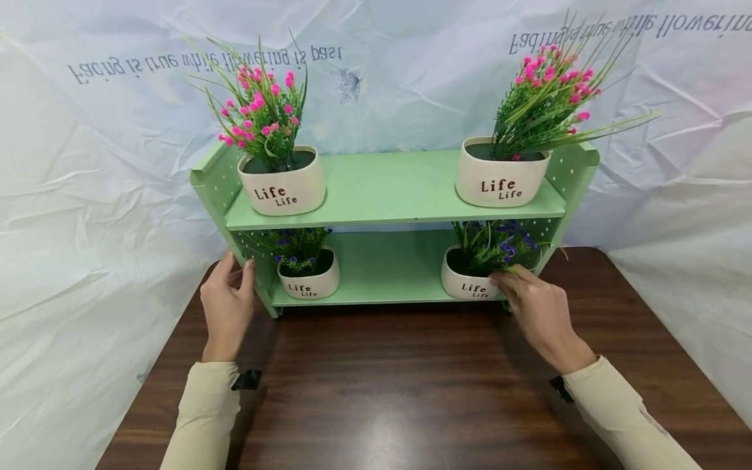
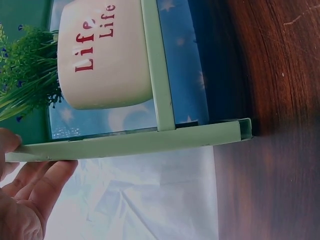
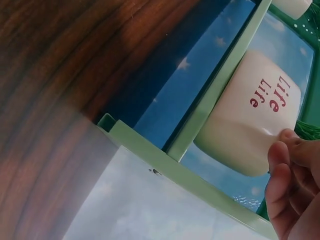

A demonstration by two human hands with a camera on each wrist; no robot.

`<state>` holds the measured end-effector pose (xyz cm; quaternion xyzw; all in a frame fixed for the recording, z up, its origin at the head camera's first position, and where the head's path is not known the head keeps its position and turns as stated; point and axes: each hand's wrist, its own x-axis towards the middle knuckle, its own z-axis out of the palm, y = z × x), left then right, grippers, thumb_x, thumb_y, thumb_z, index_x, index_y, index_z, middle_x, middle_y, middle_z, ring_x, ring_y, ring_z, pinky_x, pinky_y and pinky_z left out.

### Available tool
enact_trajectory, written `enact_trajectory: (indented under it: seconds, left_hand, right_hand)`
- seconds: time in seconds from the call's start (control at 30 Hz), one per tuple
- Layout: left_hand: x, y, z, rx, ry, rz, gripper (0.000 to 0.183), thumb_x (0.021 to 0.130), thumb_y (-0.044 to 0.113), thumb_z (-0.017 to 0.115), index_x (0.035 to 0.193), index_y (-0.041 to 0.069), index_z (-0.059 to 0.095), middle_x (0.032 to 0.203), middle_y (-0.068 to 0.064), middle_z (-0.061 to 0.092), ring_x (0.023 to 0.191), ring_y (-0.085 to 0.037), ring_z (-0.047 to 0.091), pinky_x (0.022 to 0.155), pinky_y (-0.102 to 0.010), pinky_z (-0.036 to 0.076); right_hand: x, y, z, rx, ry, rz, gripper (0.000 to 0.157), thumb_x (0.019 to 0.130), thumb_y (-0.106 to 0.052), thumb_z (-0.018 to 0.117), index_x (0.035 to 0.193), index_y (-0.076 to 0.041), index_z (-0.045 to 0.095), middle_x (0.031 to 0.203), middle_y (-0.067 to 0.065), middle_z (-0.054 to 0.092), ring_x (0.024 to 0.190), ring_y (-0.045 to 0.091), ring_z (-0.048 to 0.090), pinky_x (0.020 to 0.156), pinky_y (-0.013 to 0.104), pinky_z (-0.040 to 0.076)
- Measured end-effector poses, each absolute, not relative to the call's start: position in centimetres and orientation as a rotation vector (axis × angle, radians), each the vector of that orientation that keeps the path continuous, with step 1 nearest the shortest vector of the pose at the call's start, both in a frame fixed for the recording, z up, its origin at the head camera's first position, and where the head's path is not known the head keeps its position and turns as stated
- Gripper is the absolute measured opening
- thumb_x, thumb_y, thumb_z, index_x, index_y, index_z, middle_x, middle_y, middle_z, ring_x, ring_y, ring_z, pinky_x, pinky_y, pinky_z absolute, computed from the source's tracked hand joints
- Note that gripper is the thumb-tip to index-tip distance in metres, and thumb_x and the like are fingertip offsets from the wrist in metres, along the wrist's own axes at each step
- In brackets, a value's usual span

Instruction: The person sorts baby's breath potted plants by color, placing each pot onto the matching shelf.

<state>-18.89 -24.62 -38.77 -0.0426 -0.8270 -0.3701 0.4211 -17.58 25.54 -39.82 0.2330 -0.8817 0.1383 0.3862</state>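
A green two-tier shelf (image 1: pixel 388 186) stands on the table. My left hand (image 1: pixel 229 303) holds the edge of its left side panel (image 2: pixel 110 145), thumb on the inner side and fingers on the outer. At the lower right, my right hand (image 1: pixel 543 310) grips the right end of a white flower pot (image 1: pixel 464 285) lettered "Life", fingers curled and thumb at its rim. Purple flowers (image 1: pixel 505 245) rise from this pot; the fingers partly hide its end. Another white pot (image 1: pixel 311 285) with purple flowers sits at the lower left, near my left hand.
Two white pots with pink flowers stand on the upper tier, one at the left (image 1: pixel 284 192) and one at the right (image 1: pixel 499 183). A dark wooden table (image 1: pixel 382 378) extends in front of the shelf. Pale printed cloth (image 1: pixel 399 72) hangs behind and at both sides.
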Motion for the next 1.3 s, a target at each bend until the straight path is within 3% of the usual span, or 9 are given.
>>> enact_trajectory:
  seconds: [0.63,1.3]
  left_hand:
    - [-18.91,-24.6,-38.86,-0.115,-2.066,-0.926,0.03,0.099,0.019,0.062,0.128,0.013,0.067,0.112,-0.012,0.07,0.087,-0.033,0.074,0.067,0.001,0.042]
    - [-18.93,-24.64,-38.91,-0.101,-2.074,-0.931,0.032,0.099,0.019,0.062,0.131,0.017,0.066,0.111,-0.011,0.071,0.087,-0.032,0.074,0.067,0.001,0.043]
  right_hand:
    - [-18.41,25.74,-39.71,0.522,-2.299,0.387,0.014,0.085,-0.009,0.077,0.099,-0.009,0.078,0.101,0.01,0.072,0.066,0.026,0.07,0.047,0.045,0.052]
    - [-18.55,26.05,-39.92,0.518,-2.293,0.389,0.017,0.084,-0.009,0.078,0.102,-0.009,0.079,0.103,0.01,0.072,0.068,0.027,0.071,0.047,0.045,0.052]
